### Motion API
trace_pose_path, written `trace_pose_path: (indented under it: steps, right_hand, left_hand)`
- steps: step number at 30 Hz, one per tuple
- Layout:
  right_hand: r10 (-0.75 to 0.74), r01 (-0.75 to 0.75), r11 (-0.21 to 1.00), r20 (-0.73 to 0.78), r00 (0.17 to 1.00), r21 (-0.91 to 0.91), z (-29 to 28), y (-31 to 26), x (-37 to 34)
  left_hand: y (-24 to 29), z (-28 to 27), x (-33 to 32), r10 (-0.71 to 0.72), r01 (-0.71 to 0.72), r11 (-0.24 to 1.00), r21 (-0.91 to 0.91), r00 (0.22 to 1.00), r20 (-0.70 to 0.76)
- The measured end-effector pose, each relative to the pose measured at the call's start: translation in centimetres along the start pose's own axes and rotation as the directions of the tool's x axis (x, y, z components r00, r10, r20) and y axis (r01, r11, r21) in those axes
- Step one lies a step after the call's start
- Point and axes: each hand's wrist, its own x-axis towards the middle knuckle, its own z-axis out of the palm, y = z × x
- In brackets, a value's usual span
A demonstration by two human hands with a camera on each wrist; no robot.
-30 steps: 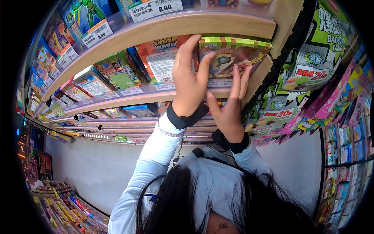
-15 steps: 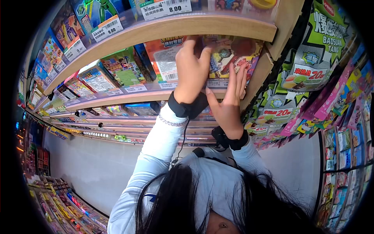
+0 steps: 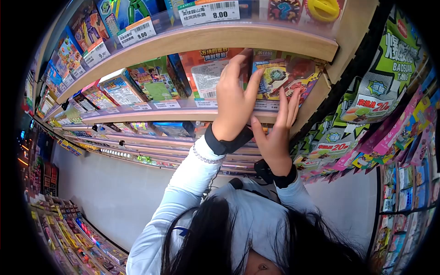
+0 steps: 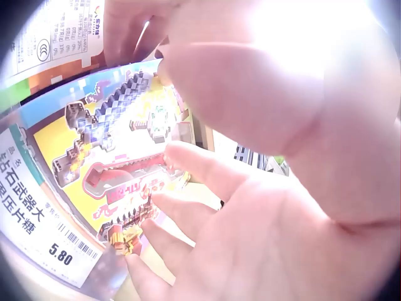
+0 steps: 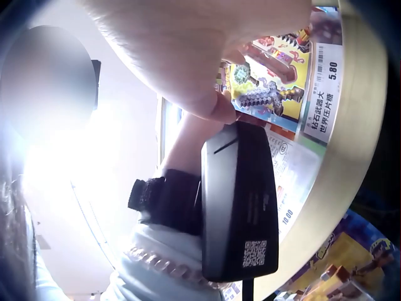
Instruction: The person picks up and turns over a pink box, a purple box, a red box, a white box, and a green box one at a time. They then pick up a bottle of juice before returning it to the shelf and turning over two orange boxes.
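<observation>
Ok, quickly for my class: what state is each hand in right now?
Left hand: closed, fingers and thumb pinching the box at its edge.
Right hand: open, straight fingers against the box's front.

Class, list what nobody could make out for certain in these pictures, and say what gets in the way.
- Left hand's grip on the sword-picture box: head view, its far fingers hidden behind the hand; left wrist view, glare.
- Fine print on the orange-red box: head view, too small.
- Top of the green-figure box: head view, cut off by the upper edge.
- Goods on the lower-left racks: head view, too small.
</observation>
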Motion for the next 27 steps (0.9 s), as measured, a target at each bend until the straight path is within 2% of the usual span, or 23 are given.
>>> trace_pose_path:
  steps: [1,2,5,7,9,11,14,15,17,20,23,27]
  right_hand:
    - [0.001,-0.001,1.0,0.003,1.0,0.001,0.0,0.0,0.0]
    - [0.003,-0.003,1.0,-0.009,1.0,0.017,0.0,0.0,-0.1]
    - [-0.057,0.058,0.997,-0.021,0.998,0.049,0.0,0.2,-0.6]
    - [-0.098,0.098,0.993,-0.011,0.995,0.068,0.2,0.1,-1.1]
    - [-0.117,0.114,0.987,0.016,0.993,0.113,0.5,-0.4,-1.3]
    - [-0.158,0.142,0.971,0.071,0.985,0.194,1.1,-0.9,-1.3]
    - [-0.202,0.154,0.939,0.131,0.971,0.308,2.6,-1.5,-0.7]
    - [-0.198,0.145,0.935,0.137,0.97,0.324,2.9,-1.7,-0.5]
    - [-0.195,0.131,0.925,0.148,0.97,0.356,3.4,-2.0,-0.2]
    - [-0.209,0.15,0.923,0.135,0.969,0.355,3.7,-1.9,-0.3]
    - [-0.187,0.134,0.932,0.131,0.973,0.337,3.7,-1.7,-0.5]
    - [-0.181,0.145,0.942,0.095,0.979,0.303,3.7,-1.4,-0.6]
  left_hand:
    - [0.0,-0.2,0.0,0.069,-0.068,0.997,0.028,0.997,-0.029]
    - [0.3,-1.4,-0.4,0.113,-0.111,0.983,0.147,0.994,-0.008]
    - [-0.5,-5.0,-0.6,0.177,-0.126,0.921,0.368,0.978,-0.109]
    - [-2.2,-7.5,-0.9,0.174,-0.087,0.858,0.506,0.977,-0.127]
    - [-3.6,-9.1,-1.5,-0.06,0.099,0.938,0.333,0.99,-0.127]
    - [-3.5,-9.4,-1.5,-0.059,0.094,0.966,0.24,0.988,-0.146]
    - [-4.7,-10.1,-1.0,-0.107,0.102,0.952,0.287,0.994,0.0]
    - [-3.1,-9.9,-0.5,-0.18,0.161,0.93,0.329,0.983,0.028]
    - [-2.9,-9.8,-0.2,-0.317,0.269,0.883,0.385,0.946,0.065]
    - [-5.1,-10.0,0.1,-0.275,0.242,0.922,0.302,0.959,0.073]
    - [-5.9,-9.9,0.2,-0.342,0.291,0.893,0.343,0.934,0.1]
    - [-6.4,-9.4,0.0,-0.317,0.279,0.918,0.282,0.943,0.098]
